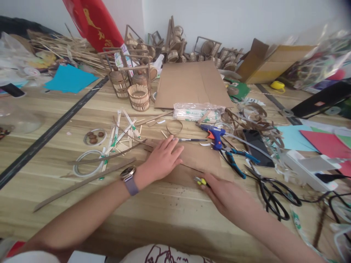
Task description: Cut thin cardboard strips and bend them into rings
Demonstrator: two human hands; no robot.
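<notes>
Tabletop (63, 190) is spanning most of the view. Big sheet (192, 84) is lying flat at back center. Red bag (95, 27) is leaning at back left, box (282, 60) is standing open at back right. Smaller cardboard (199, 155) is lying at front center, under the left hand and reaching toward the right one. Scissors (270, 186) are resting right of the right hand, handles toward the person. Glue gun (216, 136) is lying just beyond the cardboard's far right corner. Left hand (164, 155) is pressing palm-down on the cardboard, digits extended and slightly spread, watch (128, 172) on wrist. Right hand (223, 190) is curling at the cardboard's near right side, pinching a yellow-green tool (202, 181), metal tip pointing left; exact type unclear. Phone (257, 146) is lying right of the glue gun. Pliers (235, 166) are sitting between glue gun and scissors. Pen (192, 140) is lying just past the left fingertips. Small brown balls (93, 140) are sitting inside a ring, far left.
</notes>
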